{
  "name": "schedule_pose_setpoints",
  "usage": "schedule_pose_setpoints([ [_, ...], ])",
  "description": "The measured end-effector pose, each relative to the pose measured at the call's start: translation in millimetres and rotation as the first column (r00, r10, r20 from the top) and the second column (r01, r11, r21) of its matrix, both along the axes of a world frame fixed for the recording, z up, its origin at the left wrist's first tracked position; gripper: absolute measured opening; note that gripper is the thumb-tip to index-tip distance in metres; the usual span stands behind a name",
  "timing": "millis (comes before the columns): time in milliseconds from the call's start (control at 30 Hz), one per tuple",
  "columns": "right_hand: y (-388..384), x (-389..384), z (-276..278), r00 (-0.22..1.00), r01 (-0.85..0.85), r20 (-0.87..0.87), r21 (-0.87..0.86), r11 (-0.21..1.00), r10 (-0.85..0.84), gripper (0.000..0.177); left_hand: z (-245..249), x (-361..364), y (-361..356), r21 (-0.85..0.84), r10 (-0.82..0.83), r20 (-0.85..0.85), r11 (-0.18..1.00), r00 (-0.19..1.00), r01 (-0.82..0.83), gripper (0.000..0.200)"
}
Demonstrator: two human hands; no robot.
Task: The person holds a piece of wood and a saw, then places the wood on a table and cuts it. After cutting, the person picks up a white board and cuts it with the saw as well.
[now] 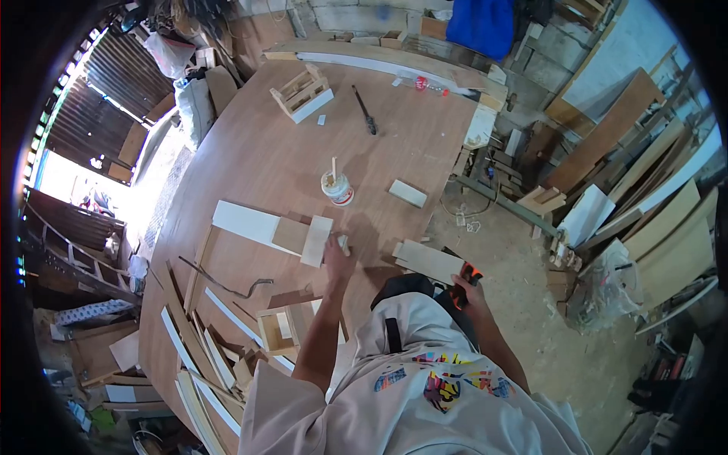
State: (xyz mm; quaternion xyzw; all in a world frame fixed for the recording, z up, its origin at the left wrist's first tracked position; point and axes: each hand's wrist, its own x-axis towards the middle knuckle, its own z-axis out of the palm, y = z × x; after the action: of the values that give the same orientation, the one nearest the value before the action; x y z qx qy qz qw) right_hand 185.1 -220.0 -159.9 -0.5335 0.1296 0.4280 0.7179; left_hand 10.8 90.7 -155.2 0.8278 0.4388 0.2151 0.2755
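Note:
My left hand (340,256) is closed at the right end of a row of boards on the table, its fingers around a small whitish piece (343,245) whose kind I cannot make out. Beside it lies a pale short board (316,241) across a brown panel piece (290,234) and a long white board (246,221). My right hand (472,290) is wrapped around an orange-and-black-handled tool (461,287) near my waist; its working end is hard to see. Close to that hand a pale plank (428,260) sticks out past the table edge.
On the table (250,144) stand a glue jar with a stick (337,188) and a small wooden frame (303,94). A dark long tool (364,110), a white block (408,192) and a bent metal bar (227,284) lie about. Wood strips (199,353) crowd the left; boards (607,129) lean right.

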Motion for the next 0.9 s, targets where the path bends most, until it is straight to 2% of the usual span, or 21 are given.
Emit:
schedule_pose_setpoints([
  [67, 10.8, -9.7, -11.3, 0.988, -0.111, 0.082, -0.178, 0.978, 0.128, 0.015, -4.9, 29.3, -20.8, -0.030, -0.309, 0.115, 0.949, 0.944, 0.314, 0.023],
  [100, 12.7, -12.1, -18.7, 0.990, -0.099, 0.078, -0.183, 0.978, 0.115, 0.015, -16.2, 39.3, -28.3, -0.036, -0.322, 0.113, 0.944, 0.940, 0.327, 0.023],
  [167, 13.9, -14.6, -31.2, 0.992, -0.116, 0.022, -0.194, 0.974, 0.122, 0.012, -49.8, 56.6, -37.9, -0.271, -0.303, 0.247, 0.890, 0.920, 0.366, 0.011],
  [267, 10.9, -20.2, -32.1, 0.998, -0.042, -0.047, -0.104, 0.994, 0.038, 0.017, -60.8, 67.7, -49.7, -0.197, -0.392, 0.195, 0.882, 0.899, 0.427, 0.011],
  [300, 11.2, -21.9, -30.9, 0.999, -0.030, -0.047, -0.105, 0.994, 0.025, 0.017, -58.7, 69.7, -53.1, -0.198, -0.403, 0.196, 0.877, 0.894, 0.439, 0.011],
  [367, 8.8, -26.1, -28.9, 1.000, -0.020, -0.008, -0.109, 0.994, 0.019, 0.015, -55.8, 71.5, -63.0, -0.021, -0.437, -0.018, 0.899, 0.899, 0.437, 0.013],
  [400, 7.1, -26.7, -30.9, 1.000, -0.007, -0.011, -0.113, 0.994, 0.006, 0.015, -55.5, 75.1, -65.5, -0.025, -0.449, -0.019, 0.893, 0.893, 0.449, 0.013],
  [467, 1.8, -32.9, -36.2, 1.000, -0.003, 0.026, -0.163, 0.987, 0.007, 0.017, -57.1, 79.8, -70.5, -0.113, -0.344, -0.066, 0.935, 0.937, 0.335, 0.014],
  [500, -1.5, -34.9, -40.8, 1.000, 0.009, 0.016, -0.169, 0.986, -0.006, 0.017, -58.7, 81.3, -72.3, -0.122, -0.357, -0.073, 0.930, 0.931, 0.347, 0.014],
  [567, -7.2, -40.8, -49.3, 0.991, -0.068, 0.093, -0.282, 0.957, 0.098, 0.020, -61.7, 80.9, -74.8, 0.089, -0.336, -0.142, 0.932, 0.931, 0.350, 0.018],
  [600, -6.7, -44.8, -46.8, 0.993, -0.060, 0.077, -0.287, 0.956, 0.086, 0.020, -60.9, 81.9, -77.4, 0.079, -0.349, -0.154, 0.928, 0.924, 0.363, 0.018],
  [667, -4.4, -52.8, -37.2, 0.999, 0.001, 0.038, -0.247, 0.969, 0.009, 0.021, -57.9, 85.0, -84.5, 0.178, -0.286, -0.153, 0.934, 0.946, 0.311, 0.021],
  [733, -7.4, -61.0, -50.3, 0.999, 0.043, 0.007, -0.247, 0.968, -0.043, 0.021, -62.0, 86.5, -84.4, 0.215, -0.300, -0.203, 0.915, 0.932, 0.341, 0.022],
  [767, -8.2, -62.4, -52.9, 0.999, 0.021, 0.034, -0.277, 0.961, -0.012, 0.020, -64.4, 87.3, -84.7, 0.265, -0.297, -0.235, 0.897, 0.926, 0.355, 0.024],
  [800, -8.4, -65.9, -55.6, 0.998, 0.002, 0.056, -0.308, 0.951, 0.016, 0.021, -64.9, 85.2, -84.8, 0.252, -0.320, -0.251, 0.889, 0.913, 0.381, 0.024],
  [900, 1.7, -74.4, -43.5, 0.994, 0.104, 0.069, -0.290, 0.951, -0.087, 0.017, -61.4, 84.2, -86.9, 0.175, -0.331, -0.306, 0.902, 0.893, 0.395, 0.026],
])
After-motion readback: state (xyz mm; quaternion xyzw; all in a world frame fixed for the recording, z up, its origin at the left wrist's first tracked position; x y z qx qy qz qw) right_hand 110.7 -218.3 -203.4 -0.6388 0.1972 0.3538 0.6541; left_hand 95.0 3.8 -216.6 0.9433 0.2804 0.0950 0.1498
